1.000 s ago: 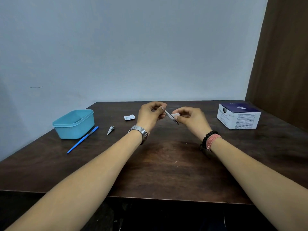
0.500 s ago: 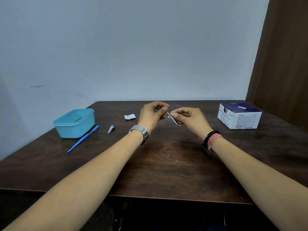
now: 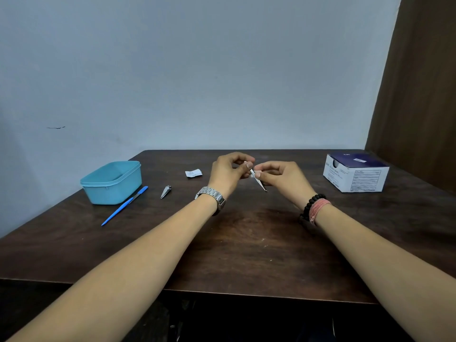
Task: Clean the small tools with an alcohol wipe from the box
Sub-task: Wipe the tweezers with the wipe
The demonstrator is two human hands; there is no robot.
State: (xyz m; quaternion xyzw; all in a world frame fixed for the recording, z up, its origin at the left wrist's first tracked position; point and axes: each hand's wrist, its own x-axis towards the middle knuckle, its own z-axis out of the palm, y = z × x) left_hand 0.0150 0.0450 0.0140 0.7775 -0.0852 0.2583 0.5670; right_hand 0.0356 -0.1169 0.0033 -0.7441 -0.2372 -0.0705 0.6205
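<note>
Mid-wipe above the dark wooden table, with both hands raised so the work sits in plain sight. Left hand, steel watch on the wrist, fingers curled, thumb and forefinger pinching the upper end of a slim silver metal tool, probably tweezers, held tilted with its tip pointing down and toward the body; gripped at the end, seemingly to leave the shaft bare for cleaning. Right hand, bead and pink cord bracelets on the wrist, fingers curled too, thumb and forefinger pinched round the shaft just beside the left fingertips, with a scrap of white showing there, likely the alcohol wipe, mostly hidden. Well off to the right, near the table's far corner, the white and dark blue cardboard wipe box, within reach but clear of the work. To the left, a torn white sachet wrapper, a small silver nail clipper, a long blue plastic-handled tool lying against the light blue plastic tub; whether those two are wiped or waiting cannot be told. Judged part-way through: one tool in hand, tub likely the drop-off
</note>
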